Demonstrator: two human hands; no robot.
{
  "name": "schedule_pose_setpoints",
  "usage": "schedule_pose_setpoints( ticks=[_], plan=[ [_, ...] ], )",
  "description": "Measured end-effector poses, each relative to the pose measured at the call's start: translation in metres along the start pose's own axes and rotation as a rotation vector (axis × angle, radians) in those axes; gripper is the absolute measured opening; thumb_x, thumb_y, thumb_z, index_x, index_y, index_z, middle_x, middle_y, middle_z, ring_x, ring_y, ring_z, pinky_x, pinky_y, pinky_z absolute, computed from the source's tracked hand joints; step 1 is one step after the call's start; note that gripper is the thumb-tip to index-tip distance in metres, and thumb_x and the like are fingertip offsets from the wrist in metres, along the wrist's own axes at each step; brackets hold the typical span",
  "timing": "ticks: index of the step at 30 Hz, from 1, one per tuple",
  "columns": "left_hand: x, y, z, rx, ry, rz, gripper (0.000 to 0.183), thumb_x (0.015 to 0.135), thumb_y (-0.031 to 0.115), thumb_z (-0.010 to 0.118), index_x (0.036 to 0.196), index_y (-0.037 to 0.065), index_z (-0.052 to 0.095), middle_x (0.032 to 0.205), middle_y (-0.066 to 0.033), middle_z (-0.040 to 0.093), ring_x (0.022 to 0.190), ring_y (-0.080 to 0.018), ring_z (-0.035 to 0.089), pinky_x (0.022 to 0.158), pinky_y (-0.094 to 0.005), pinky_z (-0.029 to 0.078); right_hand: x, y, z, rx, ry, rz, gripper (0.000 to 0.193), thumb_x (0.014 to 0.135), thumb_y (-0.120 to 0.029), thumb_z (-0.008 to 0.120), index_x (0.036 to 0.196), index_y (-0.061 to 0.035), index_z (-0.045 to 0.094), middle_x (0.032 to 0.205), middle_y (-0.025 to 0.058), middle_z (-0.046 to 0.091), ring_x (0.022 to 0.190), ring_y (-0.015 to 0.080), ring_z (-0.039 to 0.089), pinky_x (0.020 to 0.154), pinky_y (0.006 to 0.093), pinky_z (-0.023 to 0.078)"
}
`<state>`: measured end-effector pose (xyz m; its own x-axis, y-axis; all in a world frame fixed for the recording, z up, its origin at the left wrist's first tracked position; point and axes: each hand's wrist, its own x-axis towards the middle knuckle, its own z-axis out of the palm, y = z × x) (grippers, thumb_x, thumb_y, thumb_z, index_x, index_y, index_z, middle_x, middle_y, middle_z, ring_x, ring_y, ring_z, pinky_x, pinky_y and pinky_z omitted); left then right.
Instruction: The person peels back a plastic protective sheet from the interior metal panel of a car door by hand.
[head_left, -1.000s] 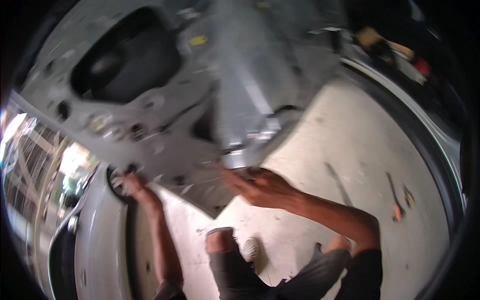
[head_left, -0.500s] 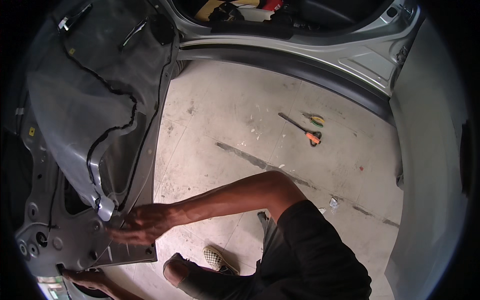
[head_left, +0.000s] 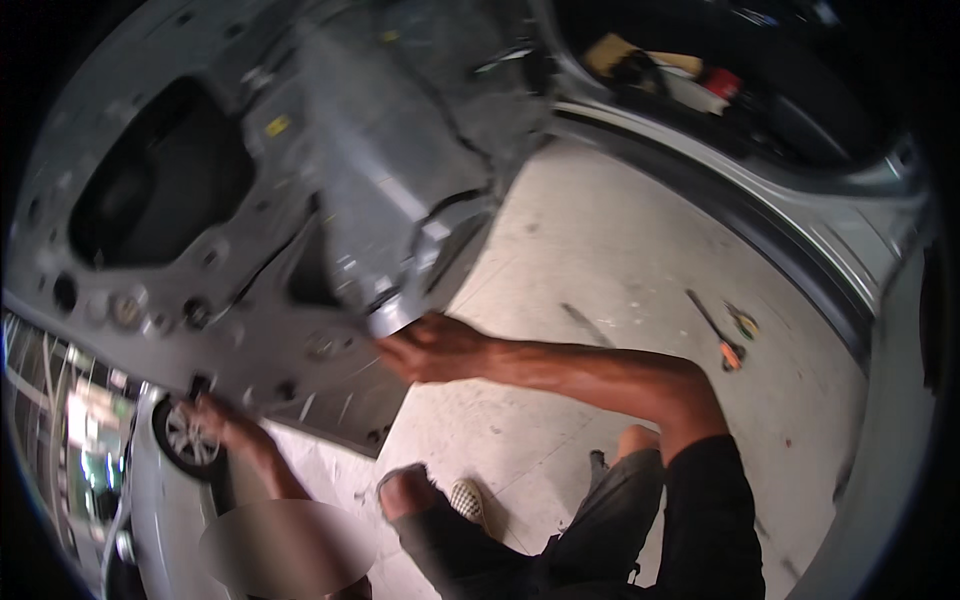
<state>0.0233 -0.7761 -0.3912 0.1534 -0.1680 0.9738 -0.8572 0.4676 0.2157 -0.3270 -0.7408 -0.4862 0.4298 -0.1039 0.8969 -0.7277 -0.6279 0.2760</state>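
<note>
A car door (head_left: 300, 385) stands open at the left with its bare metal inner panel showing. A grey translucent plastic sheet (head_left: 365, 190), bordered by black sealant, covers part of it and hangs partly loose. My right hand (head_left: 440, 348) is closed at the sheet's lower corner, its fingers curled against the bright flap; the fingertips are blurred. At the door's lower-left edge, my left hand (head_left: 215, 418) has its fingers hooked around the rim beside a dark slot.
An orange-handled tool (head_left: 730, 352) and pliers (head_left: 743, 320) lie on the tiled floor (head_left: 560, 240) at the right. The car's sill (head_left: 720, 205) runs along the far right. Another car's wheel (head_left: 190, 435) shows beyond the door at the lower left.
The view has swung left, so the door fills more of it. My right hand, blurred below the flap before, now closes on the sheet's corner. My left hand stays at the door edge.
</note>
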Motion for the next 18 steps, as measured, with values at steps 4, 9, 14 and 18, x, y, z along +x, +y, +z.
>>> schedule_pose_setpoints(
  ticks=[4, 9, 14, 18],
  plan=[
    [0.009, 0.074, 0.002, -0.217, -0.12, -0.271, 0.069, 0.097, 0.035, 0.05, 0.149, -0.004, 0.025, 0.144, -0.0228, 0.036, 0.124, -0.0304, 0.045, 0.103, -0.0389, 0.037, -0.004, 0.006, 0.001, 0.049, -0.227, -0.006, 0.018, 0.075, -0.013, 0.062, 0.088, -0.0017, 0.066, 0.098, 0.0093, 0.061, 0.075, 0.0181, 0.066, 0.066, 0.0315, 0.056],
    [0.006, 0.088, -0.001, -0.111, -0.136, -0.269, 0.071, 0.096, 0.032, 0.053, 0.15, -0.002, 0.023, 0.138, -0.0237, 0.04, 0.123, -0.0305, 0.045, 0.102, -0.0403, 0.039, -0.058, 0.041, -0.034, 0.061, -0.358, -0.062, 0.015, 0.08, -0.009, 0.06, 0.093, -0.0028, 0.063, 0.1, 0.0065, 0.056, 0.081, 0.0176, 0.06, 0.082, 0.0318, 0.051],
    [0.004, 0.11, 0.002, -0.213, -0.17, -0.218, 0.074, 0.096, 0.038, 0.05, 0.15, -0.004, 0.021, 0.139, -0.0262, 0.036, 0.129, -0.0348, 0.039, 0.109, -0.0452, 0.03, -0.08, 0.03, -0.077, -0.012, -0.401, 0.15, 0.037, 0.081, -0.005, 0.061, 0.117, 0.0031, 0.061, 0.134, 0.0151, 0.052, 0.076, 0.0182, 0.06, 0.07, 0.0304, 0.051],
    [0.001, 0.103, 0.004, -0.097, -0.106, -0.179, 0.067, 0.099, 0.04, 0.045, 0.147, -0.005, 0.028, 0.142, -0.0245, 0.038, 0.129, -0.0332, 0.04, 0.109, -0.0418, 0.03, -0.082, -0.003, -0.087, 0.123, 0.019, 0.54, 0.046, 0.076, -0.01, 0.073, 0.118, 0.0035, 0.059, 0.126, 0.0186, 0.052, 0.076, 0.0192, 0.061, 0.061, 0.0328, 0.053]
  ],
)
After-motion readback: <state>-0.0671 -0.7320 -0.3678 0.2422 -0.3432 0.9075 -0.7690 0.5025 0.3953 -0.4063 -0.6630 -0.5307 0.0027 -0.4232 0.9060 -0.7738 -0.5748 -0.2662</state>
